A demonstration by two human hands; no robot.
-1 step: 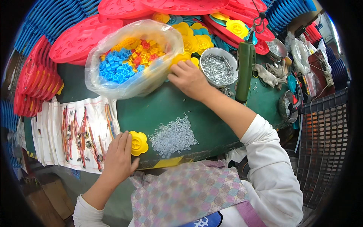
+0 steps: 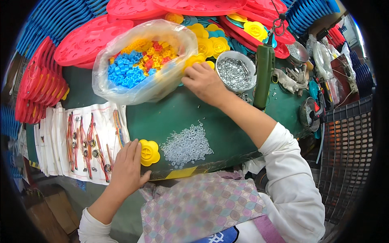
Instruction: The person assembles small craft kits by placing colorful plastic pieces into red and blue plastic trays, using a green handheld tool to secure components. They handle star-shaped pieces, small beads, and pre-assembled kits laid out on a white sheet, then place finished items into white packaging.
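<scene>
My left hand (image 2: 129, 168) rests at the near edge of the green table, its fingers stretched out and thumb apart. Against those fingers lies a yellow flower-shaped plastic piece (image 2: 150, 153). Farther off, my right hand (image 2: 205, 84) has its fingers curled over another yellow plastic piece (image 2: 193, 60), beside the clear plastic bag (image 2: 162, 91); the undersides of the fingertips are hidden. Inside the bag are blue star-shaped pieces (image 2: 127, 73) and yellow and red ones (image 2: 157, 56). A loose pile of small clear plastic rings (image 2: 187, 146) lies between the hands and my body.
A bowl of metal screws (image 2: 235, 73) stands right of my right hand, with a green power screwdriver (image 2: 264, 77) hanging beside it. Wired parts lie on a white cloth (image 2: 106, 115) at left. Red plastic trays (image 2: 87, 40) are stacked behind; a black crate (image 2: 348, 158) stands at right.
</scene>
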